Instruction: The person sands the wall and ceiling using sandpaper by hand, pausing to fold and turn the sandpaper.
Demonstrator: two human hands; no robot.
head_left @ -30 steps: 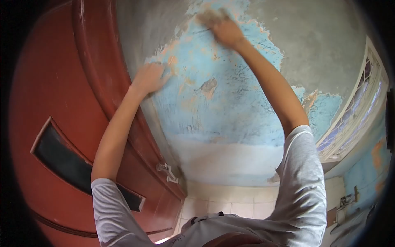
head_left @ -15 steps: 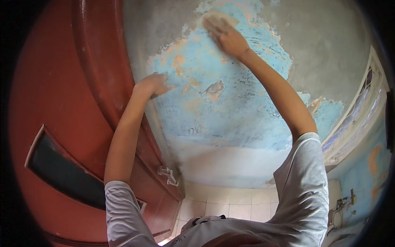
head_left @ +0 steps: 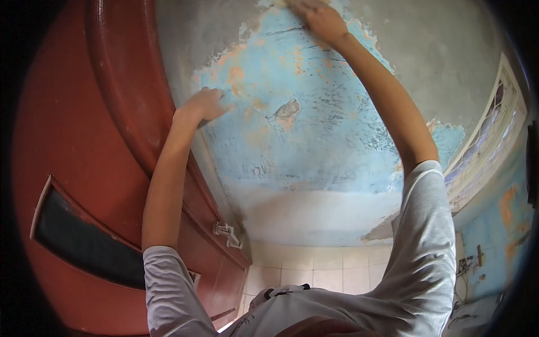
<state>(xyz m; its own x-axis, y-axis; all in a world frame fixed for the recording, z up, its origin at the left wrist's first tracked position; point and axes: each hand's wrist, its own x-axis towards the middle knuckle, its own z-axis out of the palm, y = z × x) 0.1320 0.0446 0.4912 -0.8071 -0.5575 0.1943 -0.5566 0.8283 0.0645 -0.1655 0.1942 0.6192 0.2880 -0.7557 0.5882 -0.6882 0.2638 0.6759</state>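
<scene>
Shirt (head_left: 348,306): pale grey, softly creased
Left sleeve (head_left: 173,286): short, gathered
Right sleeve (head_left: 431,216): short, hemmed, deeply wrinkled
Chest marking (head_left: 245,323): small dark strokes, unreadable
Bottom patch (head_left: 317,328): reddish brown, curved
Left hand (head_left: 203,105): bare
Right hand (head_left: 325,22): bare

You had a red door (head_left: 67,123) with a dark panel (head_left: 84,238) and white handle (head_left: 227,231); beside the door rose a patchy blue-and-grey wall (head_left: 331,135), pale floor tiles (head_left: 325,278) spread near the door's foot, and a latticed window (head_left: 480,147) stood well across from the door
</scene>
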